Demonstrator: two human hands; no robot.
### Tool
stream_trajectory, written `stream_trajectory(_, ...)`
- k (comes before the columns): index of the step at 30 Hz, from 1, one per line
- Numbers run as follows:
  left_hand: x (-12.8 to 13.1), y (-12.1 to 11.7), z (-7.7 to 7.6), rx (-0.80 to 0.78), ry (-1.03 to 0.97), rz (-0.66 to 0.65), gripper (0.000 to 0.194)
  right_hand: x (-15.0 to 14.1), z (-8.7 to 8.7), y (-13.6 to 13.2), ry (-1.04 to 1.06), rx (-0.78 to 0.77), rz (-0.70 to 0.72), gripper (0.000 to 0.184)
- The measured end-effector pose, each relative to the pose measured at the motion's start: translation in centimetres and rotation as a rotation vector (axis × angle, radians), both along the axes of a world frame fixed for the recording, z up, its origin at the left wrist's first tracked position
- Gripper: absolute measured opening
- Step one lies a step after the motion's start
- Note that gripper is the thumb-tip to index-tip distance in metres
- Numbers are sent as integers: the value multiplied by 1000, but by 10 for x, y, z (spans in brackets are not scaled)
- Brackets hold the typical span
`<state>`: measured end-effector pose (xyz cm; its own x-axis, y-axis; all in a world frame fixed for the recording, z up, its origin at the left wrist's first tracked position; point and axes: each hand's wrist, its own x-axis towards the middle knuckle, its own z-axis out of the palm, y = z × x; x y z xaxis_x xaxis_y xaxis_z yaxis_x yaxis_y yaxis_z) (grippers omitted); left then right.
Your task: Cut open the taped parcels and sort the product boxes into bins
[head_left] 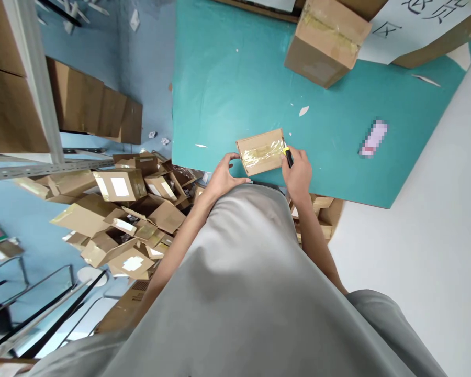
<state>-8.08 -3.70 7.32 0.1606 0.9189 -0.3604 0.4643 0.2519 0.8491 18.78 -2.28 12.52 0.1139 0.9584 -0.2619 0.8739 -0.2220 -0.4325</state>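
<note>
A small, flat cardboard box (262, 152) with shiny clear tape along its top lies near the front edge of the green table. My left hand (224, 175) is curved about the box's left end, fingers at its left side and thumb by the near corner. In my right hand (299, 170) is a yellow and black utility knife (288, 156). Its tip points away from me and meets the right end of the box. Whether the blade has cut into the tape is too small to tell.
The green table (220, 78) bears a larger taped carton (325, 44), a sign with handwriting (408, 31), a blurred pink item (373, 139) and paper scraps. Opened cartons (129, 220) are heaped on the floor at left, beside a metal shelf (39, 78). A white wall (424, 235) borders the right.
</note>
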Motion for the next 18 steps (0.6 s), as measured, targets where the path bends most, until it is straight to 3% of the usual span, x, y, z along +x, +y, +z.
stream_trajectory(3, -3, -4, -1, 41, 80, -71, 63, 1, -16, 2, 24, -4, 9, 50)
stream_trajectory(6, -6, -1, -2, 124, 126, -131, 54, 0, -20, -3, 30, -6, -9, 51)
stream_trajectory(12, -7, 13, -2, 192, 110, -182, 64, 7, -25, -15, 51, 14, -91, 51)
stream_trajectory(18, -11, 27, -4, 175, 146, -283, 62, 2, -22, -11, 27, -20, -121, 48)
